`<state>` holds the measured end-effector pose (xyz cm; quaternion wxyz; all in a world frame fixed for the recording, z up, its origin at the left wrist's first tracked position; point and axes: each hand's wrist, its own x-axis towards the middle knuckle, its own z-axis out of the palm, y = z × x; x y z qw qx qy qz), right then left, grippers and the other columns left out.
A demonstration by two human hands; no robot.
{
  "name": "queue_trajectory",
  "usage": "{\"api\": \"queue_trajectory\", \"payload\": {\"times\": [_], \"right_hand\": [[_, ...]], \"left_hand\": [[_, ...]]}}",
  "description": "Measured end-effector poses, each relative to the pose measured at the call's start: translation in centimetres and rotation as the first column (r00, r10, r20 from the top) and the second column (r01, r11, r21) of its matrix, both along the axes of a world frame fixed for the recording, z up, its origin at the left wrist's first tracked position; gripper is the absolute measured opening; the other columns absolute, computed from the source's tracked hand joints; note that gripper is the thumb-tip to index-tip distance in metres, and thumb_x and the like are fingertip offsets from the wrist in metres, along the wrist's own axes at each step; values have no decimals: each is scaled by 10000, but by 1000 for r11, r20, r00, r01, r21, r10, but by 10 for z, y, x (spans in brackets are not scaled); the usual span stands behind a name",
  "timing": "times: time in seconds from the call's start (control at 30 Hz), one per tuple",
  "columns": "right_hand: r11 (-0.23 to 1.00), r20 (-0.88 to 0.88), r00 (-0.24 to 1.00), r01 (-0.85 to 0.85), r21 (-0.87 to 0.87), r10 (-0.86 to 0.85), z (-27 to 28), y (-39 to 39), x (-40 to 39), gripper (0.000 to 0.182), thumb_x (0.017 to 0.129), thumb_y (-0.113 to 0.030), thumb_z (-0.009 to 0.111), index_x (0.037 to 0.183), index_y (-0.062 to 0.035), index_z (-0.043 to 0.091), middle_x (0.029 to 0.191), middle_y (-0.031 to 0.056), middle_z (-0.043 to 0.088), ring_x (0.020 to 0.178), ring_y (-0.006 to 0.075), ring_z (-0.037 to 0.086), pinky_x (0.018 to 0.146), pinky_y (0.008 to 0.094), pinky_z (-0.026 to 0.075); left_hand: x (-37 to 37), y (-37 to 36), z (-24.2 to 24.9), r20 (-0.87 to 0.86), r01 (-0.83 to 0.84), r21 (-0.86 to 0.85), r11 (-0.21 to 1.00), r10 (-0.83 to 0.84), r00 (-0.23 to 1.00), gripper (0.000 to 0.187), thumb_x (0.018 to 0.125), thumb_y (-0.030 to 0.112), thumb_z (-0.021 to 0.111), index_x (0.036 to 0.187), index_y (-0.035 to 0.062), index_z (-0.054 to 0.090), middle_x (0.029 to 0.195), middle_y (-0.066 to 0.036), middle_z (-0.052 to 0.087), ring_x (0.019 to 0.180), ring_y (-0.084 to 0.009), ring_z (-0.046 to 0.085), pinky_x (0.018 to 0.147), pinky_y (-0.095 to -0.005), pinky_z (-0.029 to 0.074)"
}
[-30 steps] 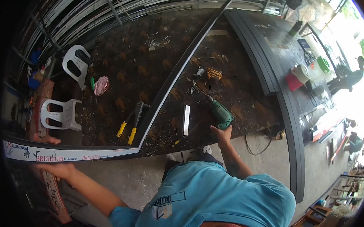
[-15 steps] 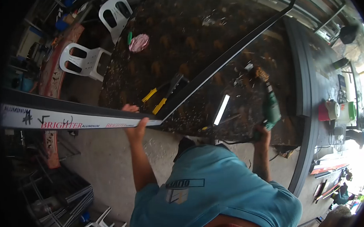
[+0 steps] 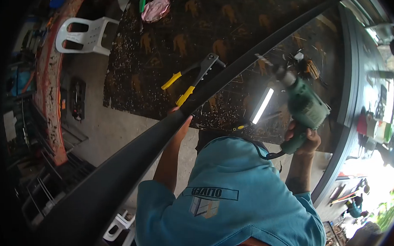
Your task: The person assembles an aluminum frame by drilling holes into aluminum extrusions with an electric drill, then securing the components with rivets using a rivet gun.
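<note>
My left hand (image 3: 182, 125) is closed around a long dark aluminum bar (image 3: 141, 158), with fingers showing on both sides of it. The bar runs from the lower left, close to the camera, and lines up with a dark length (image 3: 264, 49) reaching across the table to the upper right. In my right hand (image 3: 310, 140) is a green power drill (image 3: 308, 107), held by its handle and slightly blurred, with its bit pointing up and left toward the bar. A hand riveter (image 3: 200, 74) with yellow grips lies open on the table beside the bar.
A bright white strip (image 3: 262, 106) and a thin tool with a yellow end (image 3: 241, 127) lie on the dark table (image 3: 160, 85). Metal shavings are scattered around. A pink cloth (image 3: 156, 10) sits at the far side, a white chair (image 3: 85, 35) at left. Dark bars (image 3: 350, 63) line the right edge.
My right hand has lifted the drill off the table, toward the bar. The near bar has swung down at the left, and its printed label is out of sight. The view has shifted.
</note>
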<state>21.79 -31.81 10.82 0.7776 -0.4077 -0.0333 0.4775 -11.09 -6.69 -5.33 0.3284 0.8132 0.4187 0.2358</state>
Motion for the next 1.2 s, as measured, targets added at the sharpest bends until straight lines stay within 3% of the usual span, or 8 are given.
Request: {"api": "queue_trajectory", "payload": {"times": [0.2,0.23,0.57,0.63,0.83,0.93,1.07,1.2], "right_hand": [[957,-30,959,-284,-57,283,-1,71,18,592,699,-189,689,1146,141,485,905,253,640,686,284,675,566,333,581],[954,17,960,-275,-119,279,7,85,14,558,697,-235,688,1079,138,526,771,210,644,622,260,649,550,308,547],[851,64,862,-481,-212,503,-3,137,19,532,667,-239,673,1056,108,566,775,173,648,628,217,640,550,301,538],[826,57,838,-520,-217,543,-10,142,23,538,669,-243,678,1062,106,565,781,175,648,631,215,642,539,305,541],[702,-145,717,-697,-147,681,-30,159,38,473,699,-67,629,1147,56,540,932,176,647,785,237,678,654,329,588],[623,-230,665,-747,-233,710,-47,165,40,472,700,-61,627,1150,46,533,920,165,646,768,222,673,640,328,584],[540,-273,591,-806,-242,759,-73,176,32,502,709,-97,615,1172,66,508,871,168,639,675,191,642,587,282,552],[459,-345,550,-831,-314,761,-95,190,25,438,715,-41,624,1135,41,533,846,152,641,607,188,625,552,308,558]], "left_hand": [[6,-5,1,45,-54,72,996,51,998,544,706,91,799,1149,28,490,1067,-142,544,955,-277,578,863,-375,466],[5,-5,2,76,-57,76,996,51,996,550,706,101,805,1151,28,489,1064,-141,545,956,-280,580,858,-373,470],[-1,-4,-8,40,-3,90,996,0,999,511,721,109,804,1123,41,495,1071,-128,541,955,-264,581,838,-366,480],[2,-11,-12,312,-12,-41,999,24,950,519,715,101,807,1122,43,489,1089,-127,531,981,-261,572,846,-364,473],[-8,-11,-14,19,3,99,995,-5,1000,587,707,98,815,1161,48,447,1110,-122,520,1014,-245,565,876,-355,475],[1,-14,0,181,-20,-138,990,45,983,602,689,108,828,1158,45,455,1133,-128,522,1018,-250,569,893,-355,480],[-1,-14,-14,242,-92,-172,981,132,961,602,677,123,838,1145,35,469,1165,-137,525,1023,-249,572,903,-348,481],[-4,-10,-14,72,-66,66,996,61,996,639,666,109,844,1163,36,449,1185,-146,526,1060,-231,566,924,-341,475]]}}
